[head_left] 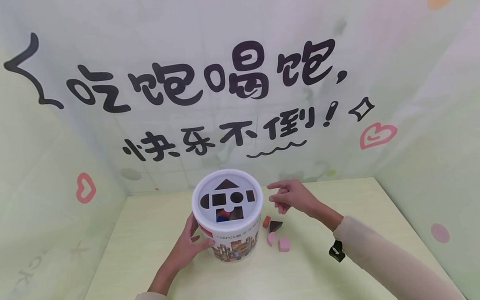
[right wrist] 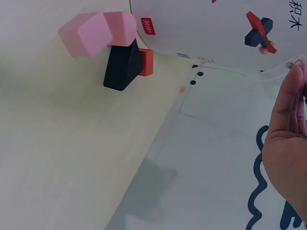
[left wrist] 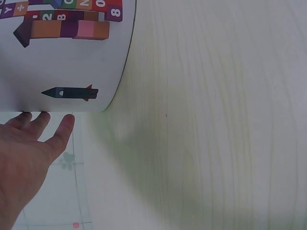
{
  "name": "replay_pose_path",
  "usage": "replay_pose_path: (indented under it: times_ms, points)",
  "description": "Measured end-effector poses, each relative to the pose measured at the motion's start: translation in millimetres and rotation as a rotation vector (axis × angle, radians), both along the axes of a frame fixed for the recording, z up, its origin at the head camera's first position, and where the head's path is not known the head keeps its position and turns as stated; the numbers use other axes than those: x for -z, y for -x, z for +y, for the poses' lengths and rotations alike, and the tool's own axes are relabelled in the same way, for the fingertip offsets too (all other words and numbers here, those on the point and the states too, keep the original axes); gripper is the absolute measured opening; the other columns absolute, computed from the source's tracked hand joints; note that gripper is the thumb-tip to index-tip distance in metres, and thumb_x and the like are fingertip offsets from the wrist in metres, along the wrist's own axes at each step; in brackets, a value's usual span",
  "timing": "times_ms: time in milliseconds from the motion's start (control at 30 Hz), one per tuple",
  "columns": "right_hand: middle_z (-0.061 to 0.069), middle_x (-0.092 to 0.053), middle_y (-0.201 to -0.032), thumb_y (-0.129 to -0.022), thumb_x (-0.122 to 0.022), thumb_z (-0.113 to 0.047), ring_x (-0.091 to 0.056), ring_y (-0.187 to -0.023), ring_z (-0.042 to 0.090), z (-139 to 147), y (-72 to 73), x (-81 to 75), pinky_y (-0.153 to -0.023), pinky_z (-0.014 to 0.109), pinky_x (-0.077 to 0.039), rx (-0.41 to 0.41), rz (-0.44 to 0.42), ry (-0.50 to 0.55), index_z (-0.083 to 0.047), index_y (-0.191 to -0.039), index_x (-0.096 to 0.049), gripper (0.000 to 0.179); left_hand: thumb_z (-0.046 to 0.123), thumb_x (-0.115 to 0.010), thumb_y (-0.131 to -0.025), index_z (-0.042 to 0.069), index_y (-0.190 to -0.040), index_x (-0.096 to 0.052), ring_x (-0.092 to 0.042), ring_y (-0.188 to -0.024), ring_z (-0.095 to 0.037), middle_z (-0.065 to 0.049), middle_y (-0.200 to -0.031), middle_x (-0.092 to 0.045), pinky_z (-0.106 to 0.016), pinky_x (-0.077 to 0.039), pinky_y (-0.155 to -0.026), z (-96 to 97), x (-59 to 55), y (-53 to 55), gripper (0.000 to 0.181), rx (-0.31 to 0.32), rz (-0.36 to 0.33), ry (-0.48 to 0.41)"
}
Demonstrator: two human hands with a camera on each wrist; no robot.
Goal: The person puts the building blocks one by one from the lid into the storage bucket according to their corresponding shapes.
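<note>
- A white tub (head_left: pixel 233 248) with a perforated lid (head_left: pixel 247 183) stands upright on the desk (head_left: pixel 140 241), near its middle; coloured blocks show through the largest hole.
- The left hand (head_left: pixel 189 246) rests on the tub's left side, thumb towards the near face. Its grip is spread wide, fingers fairly straight against the wall rather than wrapped around it.
- That bracing comes mostly from one side, so too firm a push could slide or tip the tub rightwards.
- The right hand (head_left: pixel 291 196) hovers just right of the rim, index finger stretched towards it and the other fingers bent. Whether its grip pinches anything, I cannot tell; the right wrist view shows a thin translucent strip (right wrist: pixel 273 74) by the fingertips.
- If those fingers catch the strip or the rim, a sideways tug could shift the tub.
- Just right of the tub lie an orange-red block (head_left: pixel 266 221), a dark triangular block (head_left: pixel 275 226), a rounded pink block (head_left: pixel 271 239) and a pink cube (head_left: pixel 284 244).
- A low sweep of the right hand, or the tub sliding right, would probably scatter them.
</note>
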State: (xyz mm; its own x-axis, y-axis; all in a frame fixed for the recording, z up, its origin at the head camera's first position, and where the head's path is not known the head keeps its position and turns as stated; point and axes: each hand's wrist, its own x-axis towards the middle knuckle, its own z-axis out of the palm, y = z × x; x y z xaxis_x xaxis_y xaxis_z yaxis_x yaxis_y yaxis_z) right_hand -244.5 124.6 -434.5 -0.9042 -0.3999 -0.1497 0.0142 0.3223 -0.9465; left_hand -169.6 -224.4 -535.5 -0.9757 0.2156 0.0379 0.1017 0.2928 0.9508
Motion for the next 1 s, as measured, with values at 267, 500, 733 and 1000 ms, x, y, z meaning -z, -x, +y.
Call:
replay_pose_path:
  times_ms: [267,500,733,1000]
  points:
    - [0.013,-0.066,-0.069,-0.089,-0.069,-0.014,-0.062,-0.054,0.014,10.2,2.2,44.6,-0.057,0.032,-0.058,0.040,-0.036,0.012,0.004,-0.128,-0.057,0.045,0.024,-0.077,-0.082,0.025,-0.156,-0.010,-0.021,-0.146,-0.040,-0.011,-0.161,-0.020,-0.064,-0.034,-0.107,1.1,2.4,1.1,0.100,-0.008,-0.002,-0.001]
    - [0.015,-0.065,-0.069,-0.090,-0.068,-0.015,-0.061,-0.053,0.013,15.5,3.8,80.9,-0.056,0.031,-0.057,0.079,-0.066,-0.009,0.008,-0.128,-0.056,0.046,0.023,-0.078,-0.082,0.025,-0.156,-0.011,-0.019,-0.146,-0.041,-0.012,-0.162,-0.018,-0.065,-0.033,-0.107,2.6,3.9,1.8,0.100,-0.015,0.000,0.002]
    - [0.006,-0.064,-0.063,-0.089,-0.067,-0.014,-0.060,-0.053,0.012,17.3,6.1,102.3,-0.054,0.029,-0.055,0.094,-0.103,-0.026,0.009,-0.127,-0.057,0.046,0.023,-0.077,-0.083,0.025,-0.156,-0.010,-0.018,-0.147,-0.040,-0.011,-0.162,-0.018,-0.065,-0.033,-0.107,2.8,5.0,3.1,0.099,-0.015,0.005,0.000]
    - [0.005,-0.062,-0.059,-0.087,-0.069,-0.014,-0.054,-0.050,0.010,24.6,9.4,120.5,-0.050,0.024,-0.051,0.047,-0.101,-0.123,0.006,-0.124,-0.061,0.043,0.023,-0.077,-0.083,0.025,-0.156,-0.010,-0.018,-0.147,-0.041,-0.011,-0.162,-0.018,-0.065,-0.033,-0.107,2.6,8.3,5.7,0.099,-0.014,0.020,0.002]
